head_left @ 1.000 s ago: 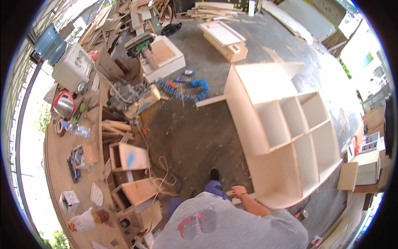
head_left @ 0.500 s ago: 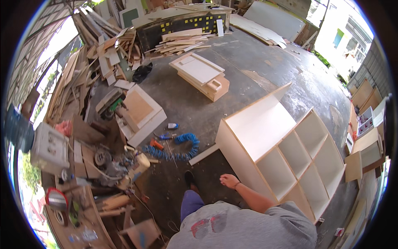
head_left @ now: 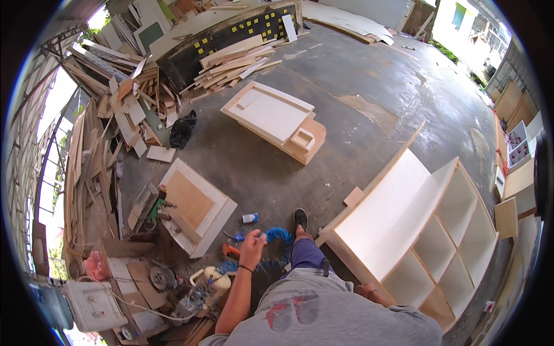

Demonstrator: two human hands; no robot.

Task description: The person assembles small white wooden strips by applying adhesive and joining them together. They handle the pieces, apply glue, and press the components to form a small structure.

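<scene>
My left hand point(head_left: 251, 249) is raised in front of me with its fingers curled in, and no object shows in it. Behind it on the floor lie a coiled blue air hose point(head_left: 279, 235), an orange-handled tool point(head_left: 231, 249) and a small white-and-blue container point(head_left: 250, 218). My right hand point(head_left: 367, 290) hangs low by my side, near the white cabinet point(head_left: 369, 216) with square compartments. My shirt and forearm hide part of that hand, so its fingers are unclear. The cabinet lies to my right.
Ahead on the floor sits a stack of white panels point(head_left: 271, 115). A white-and-wood box point(head_left: 193, 202) stands left, beside a green machine point(head_left: 156, 210). A compressor point(head_left: 202, 291) is lower left. Scrap wood point(head_left: 236, 60) is piled at the back.
My body has stepped forward and turned a little. The left hand has come into view, while the right has swung back toward my side. A shod foot now shows farther forward.
</scene>
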